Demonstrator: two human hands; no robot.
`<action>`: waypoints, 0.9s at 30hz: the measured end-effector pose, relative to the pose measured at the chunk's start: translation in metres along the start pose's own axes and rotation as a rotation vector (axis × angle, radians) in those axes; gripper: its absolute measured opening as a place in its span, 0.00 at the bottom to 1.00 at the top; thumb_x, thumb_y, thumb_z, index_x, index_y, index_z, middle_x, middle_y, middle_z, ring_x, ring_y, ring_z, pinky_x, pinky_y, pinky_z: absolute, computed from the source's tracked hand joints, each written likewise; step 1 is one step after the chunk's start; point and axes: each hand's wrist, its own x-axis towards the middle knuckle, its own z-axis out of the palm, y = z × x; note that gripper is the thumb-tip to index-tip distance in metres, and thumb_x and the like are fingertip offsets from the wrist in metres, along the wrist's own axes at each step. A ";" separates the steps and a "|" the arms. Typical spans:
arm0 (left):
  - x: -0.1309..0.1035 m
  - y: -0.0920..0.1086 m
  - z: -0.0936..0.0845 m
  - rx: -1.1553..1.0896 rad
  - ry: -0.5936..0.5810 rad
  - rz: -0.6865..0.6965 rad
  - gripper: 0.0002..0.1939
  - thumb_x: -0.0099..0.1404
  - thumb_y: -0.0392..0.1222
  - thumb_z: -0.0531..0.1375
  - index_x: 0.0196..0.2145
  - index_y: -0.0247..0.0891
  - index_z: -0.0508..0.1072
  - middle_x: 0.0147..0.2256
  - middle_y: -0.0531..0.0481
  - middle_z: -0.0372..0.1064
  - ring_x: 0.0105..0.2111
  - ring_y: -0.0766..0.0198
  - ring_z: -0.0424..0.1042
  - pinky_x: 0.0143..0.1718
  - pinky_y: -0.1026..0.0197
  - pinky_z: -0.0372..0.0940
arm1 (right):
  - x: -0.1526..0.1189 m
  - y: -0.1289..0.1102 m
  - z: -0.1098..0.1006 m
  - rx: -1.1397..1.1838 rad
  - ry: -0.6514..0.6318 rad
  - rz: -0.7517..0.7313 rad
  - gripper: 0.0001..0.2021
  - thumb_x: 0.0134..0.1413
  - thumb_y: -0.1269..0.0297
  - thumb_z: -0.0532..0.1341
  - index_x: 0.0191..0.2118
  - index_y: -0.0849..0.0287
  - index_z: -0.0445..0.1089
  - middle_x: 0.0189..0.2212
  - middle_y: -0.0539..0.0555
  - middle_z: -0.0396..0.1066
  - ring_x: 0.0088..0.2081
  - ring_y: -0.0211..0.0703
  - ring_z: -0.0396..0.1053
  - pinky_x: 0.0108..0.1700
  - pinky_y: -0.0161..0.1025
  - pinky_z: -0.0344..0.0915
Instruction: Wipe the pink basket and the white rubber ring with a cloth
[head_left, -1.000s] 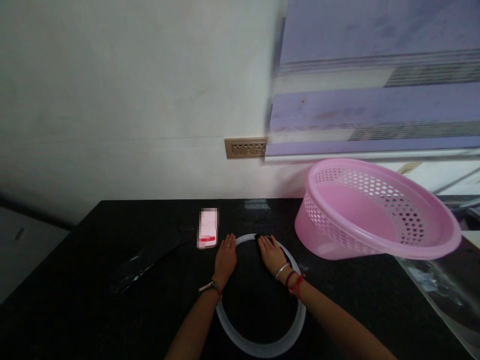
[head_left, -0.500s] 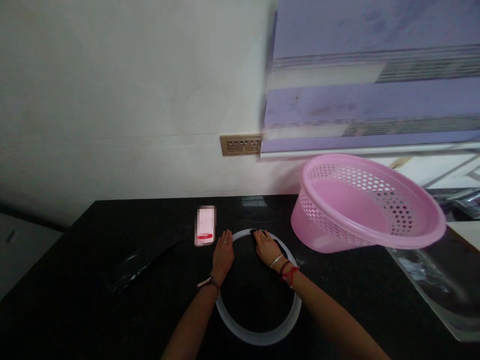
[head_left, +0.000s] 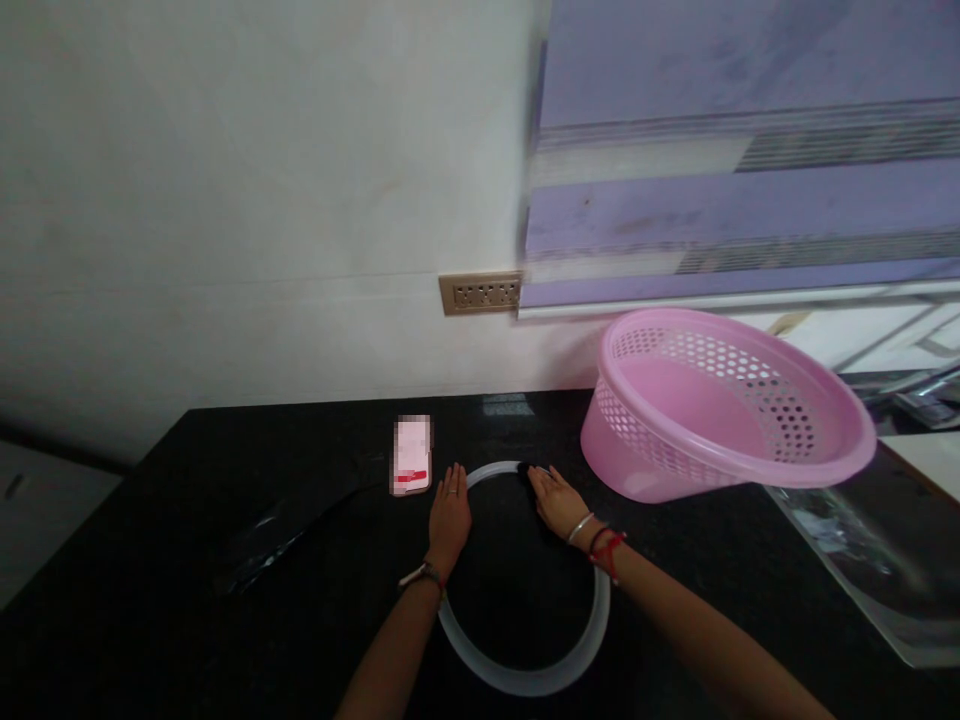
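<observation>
A translucent white ring (head_left: 537, 683) lies flat on the black countertop (head_left: 315, 640). On its upper left edge rests my left hand (head_left: 450, 518), its fingers stretched out close together and pointing away from me. My right hand (head_left: 559, 503) is at the upper right of the ring, fingers extended over the band. A small black piece (head_left: 523, 467) shows at these fingertips, against the ring; most of it is hidden, and I cannot make out its kind. Just beyond my left fingertips lies a phone (head_left: 412, 455) with a lit, blurred screen.
A pink perforated plastic basket (head_left: 667, 470) stands tilted at the right, by the wall. To the left lies a crumpled black plastic bag (head_left: 277, 540). A metal sink (head_left: 847, 575) is set in at the right edge. A socket panel (head_left: 481, 294) sits on the wall behind.
My right hand has slid a little to the right along the ring, the black piece moving with it. The ring has shifted slightly right in view. My left hand stays at its left edge.
</observation>
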 end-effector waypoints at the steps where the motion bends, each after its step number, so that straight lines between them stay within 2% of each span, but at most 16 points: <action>1: 0.000 0.000 0.000 -0.003 -0.001 -0.004 0.27 0.59 0.25 0.41 0.56 0.27 0.57 0.56 0.38 0.55 0.57 0.57 0.54 0.54 0.55 0.56 | -0.002 0.002 -0.001 0.003 0.000 0.019 0.24 0.50 0.75 0.48 0.55 0.74 0.57 0.52 0.65 0.60 0.55 0.45 0.57 0.59 0.43 0.48; 4: -0.001 0.001 0.000 -0.017 -0.002 -0.014 0.27 0.59 0.25 0.42 0.56 0.26 0.56 0.57 0.36 0.55 0.57 0.56 0.53 0.54 0.54 0.56 | -0.003 0.002 -0.007 0.028 -0.012 0.075 0.25 0.50 0.72 0.49 0.55 0.75 0.57 0.53 0.66 0.59 0.55 0.47 0.56 0.60 0.44 0.47; 10: -0.006 0.003 0.000 -0.016 -0.007 -0.042 0.27 0.59 0.25 0.41 0.56 0.25 0.57 0.56 0.36 0.55 0.57 0.56 0.54 0.54 0.55 0.56 | -0.008 0.008 -0.013 0.076 -0.109 0.033 0.28 0.46 0.73 0.50 0.56 0.76 0.56 0.53 0.66 0.59 0.55 0.47 0.56 0.61 0.46 0.43; 16: -0.006 0.007 -0.001 -0.006 0.001 -0.092 0.26 0.59 0.24 0.42 0.55 0.23 0.57 0.56 0.34 0.56 0.57 0.56 0.54 0.55 0.55 0.56 | -0.006 0.013 -0.015 0.084 -0.098 0.055 0.31 0.46 0.71 0.50 0.58 0.77 0.52 0.55 0.66 0.55 0.57 0.48 0.52 0.60 0.47 0.43; 21: -0.007 0.006 -0.002 -0.011 0.011 -0.069 0.27 0.59 0.24 0.41 0.57 0.25 0.55 0.56 0.35 0.55 0.58 0.57 0.52 0.55 0.55 0.56 | -0.013 0.017 -0.015 0.112 -0.143 0.023 0.32 0.43 0.73 0.50 0.58 0.76 0.52 0.56 0.66 0.54 0.57 0.46 0.52 0.60 0.47 0.42; 27: -0.005 0.005 -0.001 0.006 -0.004 -0.054 0.27 0.59 0.24 0.41 0.57 0.25 0.56 0.56 0.36 0.55 0.58 0.56 0.51 0.55 0.55 0.55 | -0.011 0.015 -0.012 0.132 -0.131 0.052 0.33 0.43 0.70 0.51 0.59 0.76 0.51 0.58 0.67 0.51 0.59 0.47 0.48 0.61 0.46 0.42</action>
